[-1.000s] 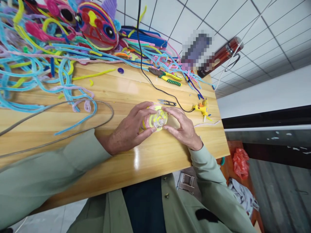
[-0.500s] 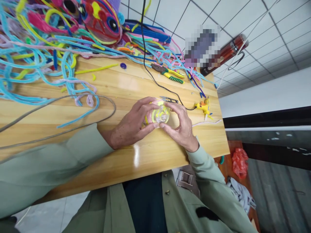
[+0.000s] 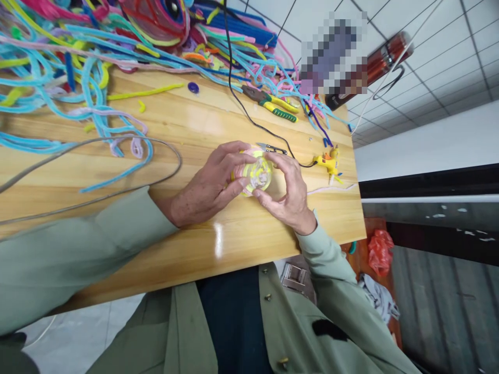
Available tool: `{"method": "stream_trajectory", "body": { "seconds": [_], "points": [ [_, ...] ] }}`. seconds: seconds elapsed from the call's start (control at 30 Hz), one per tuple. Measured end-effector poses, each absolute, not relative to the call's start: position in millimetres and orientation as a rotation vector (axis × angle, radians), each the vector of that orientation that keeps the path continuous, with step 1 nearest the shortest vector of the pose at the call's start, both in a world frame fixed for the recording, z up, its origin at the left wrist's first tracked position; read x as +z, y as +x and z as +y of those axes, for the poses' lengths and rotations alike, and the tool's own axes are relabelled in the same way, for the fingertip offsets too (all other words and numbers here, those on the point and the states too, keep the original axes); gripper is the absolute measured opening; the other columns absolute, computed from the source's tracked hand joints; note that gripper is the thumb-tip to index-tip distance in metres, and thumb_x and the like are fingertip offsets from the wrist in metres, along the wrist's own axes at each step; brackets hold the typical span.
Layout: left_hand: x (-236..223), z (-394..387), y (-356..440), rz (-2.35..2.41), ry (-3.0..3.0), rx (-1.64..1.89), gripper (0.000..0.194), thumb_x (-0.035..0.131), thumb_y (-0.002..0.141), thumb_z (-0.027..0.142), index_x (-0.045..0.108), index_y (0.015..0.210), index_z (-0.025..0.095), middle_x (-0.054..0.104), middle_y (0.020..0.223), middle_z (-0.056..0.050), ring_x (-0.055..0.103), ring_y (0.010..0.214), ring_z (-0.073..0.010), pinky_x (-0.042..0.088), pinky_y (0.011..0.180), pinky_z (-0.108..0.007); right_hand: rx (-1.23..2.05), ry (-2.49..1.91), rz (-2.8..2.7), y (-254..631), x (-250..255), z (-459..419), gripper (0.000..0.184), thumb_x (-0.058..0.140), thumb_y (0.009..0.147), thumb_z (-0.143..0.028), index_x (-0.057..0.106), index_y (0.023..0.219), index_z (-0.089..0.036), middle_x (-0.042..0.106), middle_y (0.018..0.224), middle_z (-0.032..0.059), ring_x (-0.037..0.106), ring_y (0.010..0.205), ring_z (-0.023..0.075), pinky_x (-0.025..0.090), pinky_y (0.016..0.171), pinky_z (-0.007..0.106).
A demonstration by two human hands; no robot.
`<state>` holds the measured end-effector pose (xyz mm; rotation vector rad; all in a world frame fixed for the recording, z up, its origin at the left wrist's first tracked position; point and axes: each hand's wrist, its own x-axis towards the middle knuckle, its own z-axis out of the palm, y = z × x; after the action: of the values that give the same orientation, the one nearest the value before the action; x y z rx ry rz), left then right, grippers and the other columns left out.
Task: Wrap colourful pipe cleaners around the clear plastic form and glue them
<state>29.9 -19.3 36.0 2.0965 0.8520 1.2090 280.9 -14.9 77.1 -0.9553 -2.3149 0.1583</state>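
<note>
Between my hands, over the wooden table, is a clear plastic bottle piece wrapped in yellow and pink fuzzy strips, its round end facing up towards me. My left hand grips its left side, thumb below and fingers above. My right hand curves round the other side, with the thumb and index finger touching its rim. Thread snips lie just behind the piece. A yellow glue gun rests to the right of my right hand.
Tangled blue, pink and yellow pipe cleaners cover the back left. Green-handled pliers and a purple bottle cap lie behind my hands. A black cord crosses the table to the glue gun. A red thermos stands at the back right.
The camera view has shifted, so the table things sit higher in the picture. Both hands stay on the bottle piece, with slight shifts of the fingers and thumbs around its end.
</note>
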Motion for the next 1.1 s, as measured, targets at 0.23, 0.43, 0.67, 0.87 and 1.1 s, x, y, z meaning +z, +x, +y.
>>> {"method": "stream_trajectory", "body": {
  "seconds": [0.23, 0.43, 0.67, 0.87, 1.1],
  "points": [
    [33.4, -18.5, 29.0, 0.823, 2.157, 1.232, 0.042, 0.055, 0.115, 0.029, 0.045, 0.156, 0.031, 0.053, 0.160, -0.013, 0.049, 0.158, -0.0291, 0.046, 0.134, -0.054, 0.184, -0.910, -2.284, 279.0, 73.7, -16.5, 0.074, 0.076, 0.102, -0.047, 0.045, 0.167, -0.031, 0.073, 0.148, 0.0139, 0.072, 0.135, 0.0366, 0.062, 0.116, 0.061],
    [36.3, -24.0, 30.2, 0.839, 2.225, 1.288, 0.049, 0.061, 0.113, 0.025, 0.042, 0.158, 0.030, 0.055, 0.155, -0.015, 0.053, 0.151, -0.0304, 0.049, 0.130, -0.052, 0.182, -0.885, -2.316, 284.5, 72.0, -18.4, 0.079, 0.075, 0.102, -0.047, 0.040, 0.170, -0.030, 0.074, 0.150, 0.0143, 0.072, 0.136, 0.0364, 0.063, 0.116, 0.062],
    [34.8, -25.1, 29.8, 0.886, 2.269, 1.243, 0.046, 0.059, 0.111, 0.027, 0.049, 0.156, 0.030, 0.054, 0.155, -0.015, 0.053, 0.149, -0.0332, 0.050, 0.126, -0.055, 0.193, -0.882, -2.355, 288.4, 71.8, -19.1, 0.082, 0.076, 0.102, -0.047, 0.037, 0.171, -0.031, 0.074, 0.152, 0.0140, 0.072, 0.139, 0.0372, 0.062, 0.117, 0.063],
    [40.5, -23.0, 25.4, 0.853, 2.298, 1.227, 0.053, 0.062, 0.108, 0.024, 0.048, 0.157, 0.036, 0.057, 0.162, -0.011, 0.057, 0.149, -0.0311, 0.051, 0.127, -0.055, 0.233, -0.873, -2.324, 287.2, 71.2, -20.9, 0.085, 0.079, 0.101, -0.047, 0.035, 0.172, -0.031, 0.074, 0.149, 0.0152, 0.072, 0.139, 0.0367, 0.064, 0.115, 0.062],
    [39.0, -22.2, 26.7, 0.835, 2.313, 1.249, 0.052, 0.062, 0.109, 0.026, 0.044, 0.157, 0.038, 0.061, 0.164, -0.009, 0.060, 0.147, -0.0292, 0.051, 0.126, -0.058, 0.200, -0.909, -2.255, 286.4, 70.3, -26.2, 0.086, 0.083, 0.100, -0.047, 0.039, 0.171, -0.025, 0.072, 0.147, 0.0200, 0.072, 0.137, 0.0356, 0.068, 0.109, 0.058]
  ]
}}
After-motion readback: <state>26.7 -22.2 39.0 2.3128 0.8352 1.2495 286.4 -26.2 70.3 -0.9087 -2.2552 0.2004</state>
